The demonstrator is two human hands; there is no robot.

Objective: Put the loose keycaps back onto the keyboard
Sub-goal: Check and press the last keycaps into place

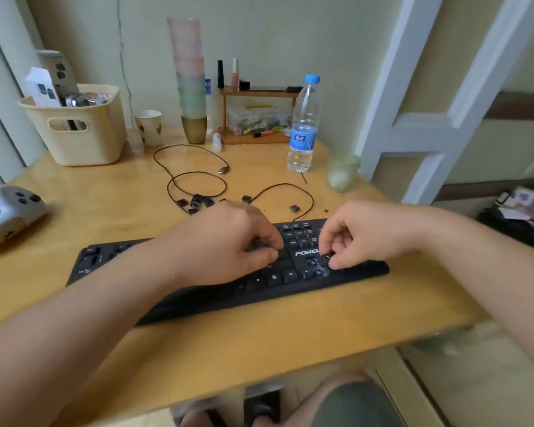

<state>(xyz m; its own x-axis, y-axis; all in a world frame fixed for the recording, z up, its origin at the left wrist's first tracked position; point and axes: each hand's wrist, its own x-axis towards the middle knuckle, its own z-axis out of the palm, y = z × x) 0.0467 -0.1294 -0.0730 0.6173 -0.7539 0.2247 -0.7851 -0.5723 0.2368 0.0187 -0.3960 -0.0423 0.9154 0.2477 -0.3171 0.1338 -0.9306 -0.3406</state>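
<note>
The black keyboard (198, 300) lies slanted across the wooden table. My left hand (225, 245) is on its middle, with thumb and forefinger curled round a black keycap (282, 253) at the right end of the main key block. My right hand (361, 235) hovers over the arrow-key cluster, its curled fingertips pinching a small black keycap (328, 257). Two bare switch posts (312, 262) show beside it. Several loose keycaps (195, 201) lie in a cluster behind the keyboard, with single ones further right (246, 198) (294, 208).
The keyboard's black cable (195, 175) loops over the table behind the keycaps. A water bottle (304, 124) and a green cup (341, 172) stand at the back right. At the back left is a cream basket (84, 143), and a white game controller (13, 208) lies at the left edge.
</note>
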